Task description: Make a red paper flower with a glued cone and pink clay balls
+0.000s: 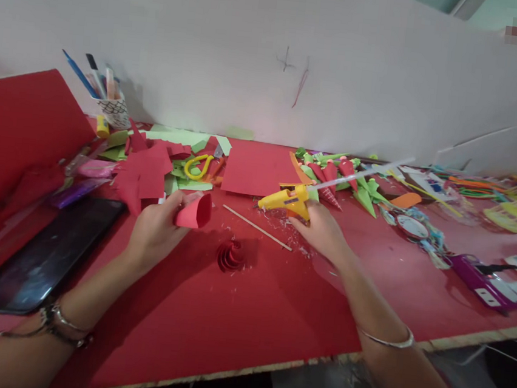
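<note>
Between the fingers of my left hand point(155, 228) is a rolled red paper cone point(195, 212), its open end facing right. My right hand point(324, 232) grips a yellow glue gun point(285, 200) whose nozzle points left, toward the cone but apart from it. A long clear glue stick point(361, 174) juts out of the gun's back end. On the red tabletop point(245, 327) between my hands rests a coiled red paper spiral point(231, 255). Behind the spiral lies a thin wooden stick point(258, 227), with wispy glue strands scattered around its right end.
Red paper pieces point(144, 171) and a red sheet point(256, 168) lie toward the wall. Finished-looking red and green paper cones point(333, 180) sit behind my right hand. A black phone point(46, 259) is at left, a pen cup point(115, 110) behind it, and a purple power strip point(483, 283) at right.
</note>
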A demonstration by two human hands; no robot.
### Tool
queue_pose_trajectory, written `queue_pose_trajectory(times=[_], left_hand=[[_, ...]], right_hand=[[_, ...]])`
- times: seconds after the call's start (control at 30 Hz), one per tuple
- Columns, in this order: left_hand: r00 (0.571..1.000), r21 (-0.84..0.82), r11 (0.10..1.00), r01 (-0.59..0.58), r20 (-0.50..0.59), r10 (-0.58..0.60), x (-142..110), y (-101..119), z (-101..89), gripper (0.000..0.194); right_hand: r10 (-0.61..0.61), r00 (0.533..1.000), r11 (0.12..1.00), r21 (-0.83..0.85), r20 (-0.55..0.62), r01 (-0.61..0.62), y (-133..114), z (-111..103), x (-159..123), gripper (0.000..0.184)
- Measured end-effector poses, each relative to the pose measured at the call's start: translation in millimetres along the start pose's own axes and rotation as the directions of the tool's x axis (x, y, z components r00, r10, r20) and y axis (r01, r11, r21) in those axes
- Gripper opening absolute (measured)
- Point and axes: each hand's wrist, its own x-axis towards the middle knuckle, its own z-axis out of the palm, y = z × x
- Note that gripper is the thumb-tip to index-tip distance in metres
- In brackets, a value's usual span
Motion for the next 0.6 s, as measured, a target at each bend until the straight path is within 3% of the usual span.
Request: queue_pose_trajectory(times=[0.1, 0.2, 0.43, 0.6], left_hand=[[1.000, -0.025, 1.000, 0.007, 0.008, -0.007, -1.5, 1.9, 2.1, 0.013], [1.000, -0.065, 0.998, -0.012, -0.002, 0.012, -2.3, 1.4, 5.1, 0.015], [0.994, -0.147, 0.984, -0.105, -0.047, 0.099, 1.1, -2.3, 13.6, 0.008], [0.997, -0.213, 0.975, -0.062, -0.060, 0.051, 3.2, -1.6, 15.1, 0.010]], right_hand=[[-0.107, 0.992, 0.994, 0.001, 0.064, 0.107, 4.1, 2.0, -2.8, 0.027], [-0.095, 0.991, 0.994, -0.039, 0.095, 0.099, 2.2, -0.3, -5.4, 0.029], [0.026, 0.988, 0.984, -0.178, 0.152, 0.001, -4.4, -12.0, -4.2, 0.049], [0.197, 0.955, 0.922, -0.372, 0.222, -0.104, -28.2, -48.9, -25.4, 0.033]])
